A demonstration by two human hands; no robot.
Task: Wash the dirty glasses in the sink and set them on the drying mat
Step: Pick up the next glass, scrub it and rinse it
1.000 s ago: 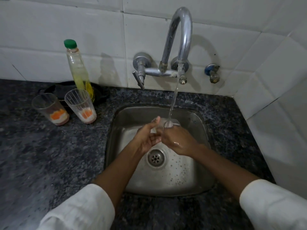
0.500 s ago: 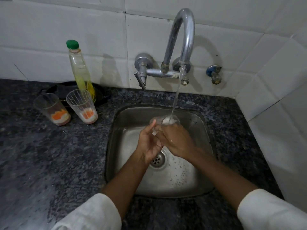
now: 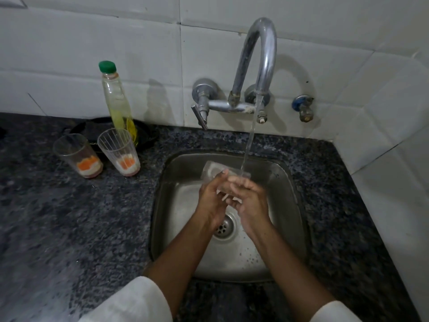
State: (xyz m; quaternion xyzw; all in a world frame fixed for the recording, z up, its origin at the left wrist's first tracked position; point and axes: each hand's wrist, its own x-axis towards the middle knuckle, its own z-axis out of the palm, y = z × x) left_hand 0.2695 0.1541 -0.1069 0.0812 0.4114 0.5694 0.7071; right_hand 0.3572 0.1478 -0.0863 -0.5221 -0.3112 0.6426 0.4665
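Both hands point(image 3: 232, 196) cupped around glass point(image 3: 214, 171)

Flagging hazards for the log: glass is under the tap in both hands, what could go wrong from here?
1. The clear drinking glass is wet and tilted between the left hand and right hand; it could slip into the steel sink and crack.
2. The water stream hits the glass's side, so it may splash onto the dark speckled counter.
3. Two dirty ribbed glasses stand near the sink's edge; a reaching arm could tip them.
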